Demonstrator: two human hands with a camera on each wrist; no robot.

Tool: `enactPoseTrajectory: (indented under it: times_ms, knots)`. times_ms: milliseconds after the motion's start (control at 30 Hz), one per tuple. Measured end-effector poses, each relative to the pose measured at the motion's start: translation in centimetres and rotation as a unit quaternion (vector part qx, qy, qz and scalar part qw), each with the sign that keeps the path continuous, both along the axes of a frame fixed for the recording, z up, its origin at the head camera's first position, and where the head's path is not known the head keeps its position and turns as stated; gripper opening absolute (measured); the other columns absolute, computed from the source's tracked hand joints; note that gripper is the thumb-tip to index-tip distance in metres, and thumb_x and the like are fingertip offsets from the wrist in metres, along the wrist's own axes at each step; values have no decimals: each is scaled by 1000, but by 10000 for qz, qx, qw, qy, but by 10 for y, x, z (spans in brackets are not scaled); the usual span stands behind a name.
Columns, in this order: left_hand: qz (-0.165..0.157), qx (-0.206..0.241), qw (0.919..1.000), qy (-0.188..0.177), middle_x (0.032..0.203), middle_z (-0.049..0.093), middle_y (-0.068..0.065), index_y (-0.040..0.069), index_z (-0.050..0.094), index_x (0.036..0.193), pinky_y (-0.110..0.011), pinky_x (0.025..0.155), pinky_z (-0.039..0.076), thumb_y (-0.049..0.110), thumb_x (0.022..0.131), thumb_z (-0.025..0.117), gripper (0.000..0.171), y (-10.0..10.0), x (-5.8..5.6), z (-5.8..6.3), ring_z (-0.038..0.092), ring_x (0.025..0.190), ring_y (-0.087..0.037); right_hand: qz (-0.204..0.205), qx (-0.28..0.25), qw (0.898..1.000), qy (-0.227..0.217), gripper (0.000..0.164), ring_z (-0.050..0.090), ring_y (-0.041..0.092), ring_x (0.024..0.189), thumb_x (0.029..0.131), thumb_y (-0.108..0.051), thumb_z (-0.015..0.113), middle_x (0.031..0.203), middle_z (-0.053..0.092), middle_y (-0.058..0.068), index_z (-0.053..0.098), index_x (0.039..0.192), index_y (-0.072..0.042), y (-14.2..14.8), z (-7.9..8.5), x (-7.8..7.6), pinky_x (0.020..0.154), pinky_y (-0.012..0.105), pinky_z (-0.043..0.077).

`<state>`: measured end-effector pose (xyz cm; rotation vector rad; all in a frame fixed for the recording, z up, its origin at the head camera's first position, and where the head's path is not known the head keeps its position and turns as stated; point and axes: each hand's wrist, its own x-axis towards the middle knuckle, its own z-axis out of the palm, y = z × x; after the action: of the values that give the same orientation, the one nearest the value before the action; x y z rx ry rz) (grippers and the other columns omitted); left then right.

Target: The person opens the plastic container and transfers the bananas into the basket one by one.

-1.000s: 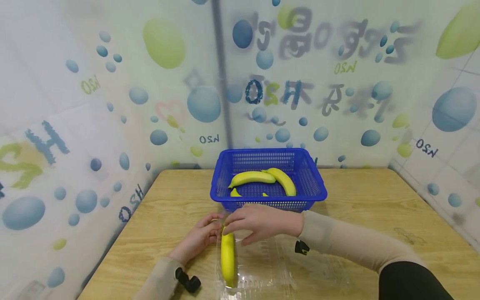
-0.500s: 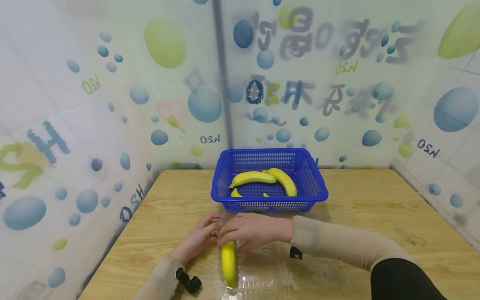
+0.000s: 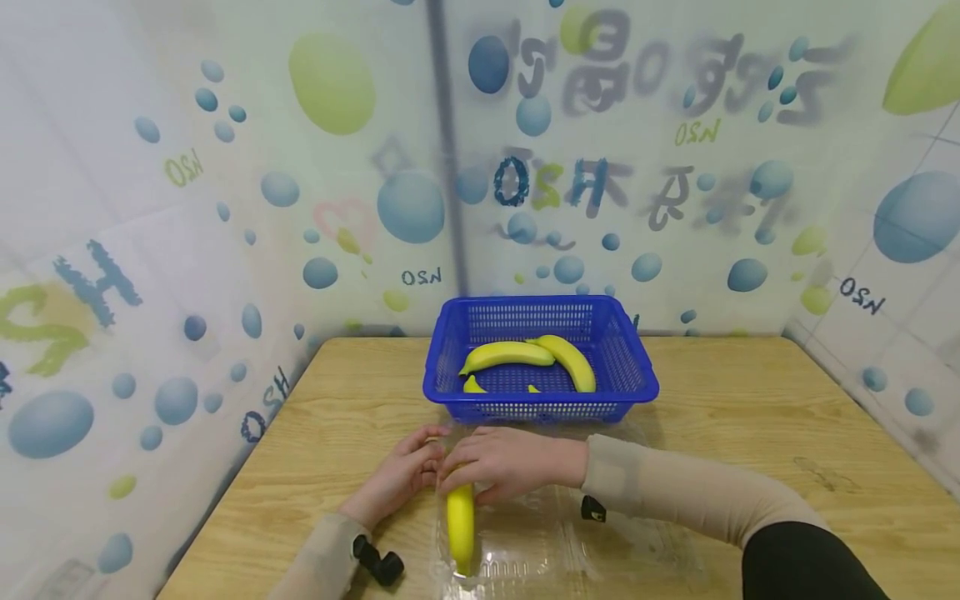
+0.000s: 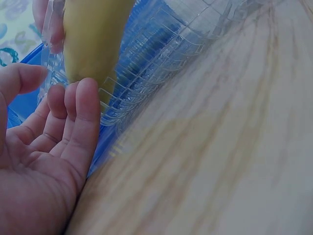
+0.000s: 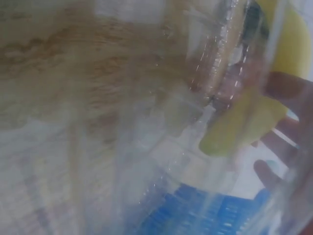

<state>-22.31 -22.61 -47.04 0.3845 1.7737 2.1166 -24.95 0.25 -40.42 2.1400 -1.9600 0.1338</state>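
A yellow banana (image 3: 461, 527) lies lengthwise along the left side of a clear plastic clamshell box (image 3: 517, 537) on the table. My right hand (image 3: 504, 462) reaches across from the right and grips the banana's far end, covering it; in the right wrist view its fingers (image 5: 281, 147) curve about the banana (image 5: 239, 127), seen blurred through clear plastic. My left hand (image 3: 401, 475) rests beside the box's left wall. In the left wrist view, the left hand (image 4: 54, 132) has loosely bent fingers touching the box's side, with the thumb apart.
A blue plastic basket (image 3: 540, 410) stands behind the box, holding several bananas (image 3: 506, 355), some mostly hidden by its front wall. The box's clear lid (image 3: 630, 537) spreads to the right beneath my right forearm. A patterned curtain (image 3: 480, 167) hangs behind the wooden table (image 3: 742, 400).
My right hand has come down from above the banana's far end and now holds it, with the forearm slightly nearer. The banana has barely shifted. My left hand has stayed in place.
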Motion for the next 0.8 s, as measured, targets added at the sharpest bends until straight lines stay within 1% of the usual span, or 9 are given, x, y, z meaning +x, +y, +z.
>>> enactPoseTrajectory:
  times_ms: [367,600,667,800]
  knots:
    - [16,59,10000,-38,87,60,-2,5,42,124,-28,72,52,11,100,48,26,1,0,-1,61,77,-12,50,-114,9999,-53,38,52,9,119,86,-26,72,127,60,-6,64,123,-24,1,1,1,92,23,39]
    - [-69,133,9999,42,85,58,0,7,43,122,-28,69,53,7,99,47,24,0,-1,-3,59,74,-12,65,-114,9999,61,39,52,9,119,86,-25,73,126,60,-5,64,124,-24,4,3,2,95,24,39]
    - [-103,163,9998,69,84,58,1,7,43,122,-28,68,52,6,98,48,24,0,-1,-3,59,74,-12,49,-111,9999,13,40,52,9,118,85,-24,74,126,60,-5,64,123,-24,5,3,2,94,24,39]
    - [-134,186,9997,127,84,58,1,8,43,122,-27,68,52,6,99,48,24,0,0,-2,58,73,-11,30,-151,9999,57,41,54,11,116,83,-24,76,124,61,-4,65,122,-24,6,4,3,94,24,40]
